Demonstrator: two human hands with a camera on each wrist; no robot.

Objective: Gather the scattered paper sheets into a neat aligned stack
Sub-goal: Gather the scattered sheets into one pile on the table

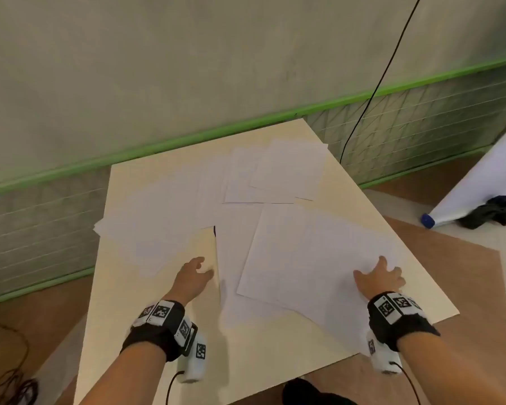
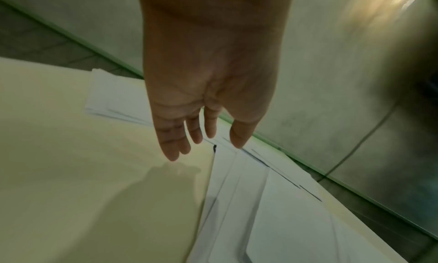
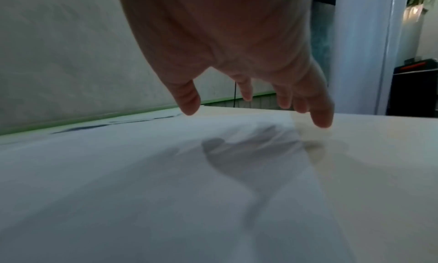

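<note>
Left hand: the left hand [image 1: 194, 275] is hovering with fingers [image 2: 174, 145] straight and relaxed, holding nothing, over bare worktop [image 1: 146, 317]; its shadow is falling on the board below.
Right hand: the right hand [image 1: 377, 277] is reaching palm down, fingers [image 3: 322, 115] spread and loose, gripping nothing; it is hanging just above the right edge of the near sheet, and whether it is touching the paper cannot be told.
Near sheet: the near right sheet [image 1: 310, 258] is lying flat and skewed under the right hand.
Left pile: the left sheets [image 1: 158, 217] are fanning out beyond the left hand, one corner overhanging the worktop's left edge.
Far sheets: the far sheets [image 1: 278, 171] are overlapping crookedly, well apart from both hands.
Surroundings: a black cable [image 1: 374, 92] is hanging against the wall.
</note>
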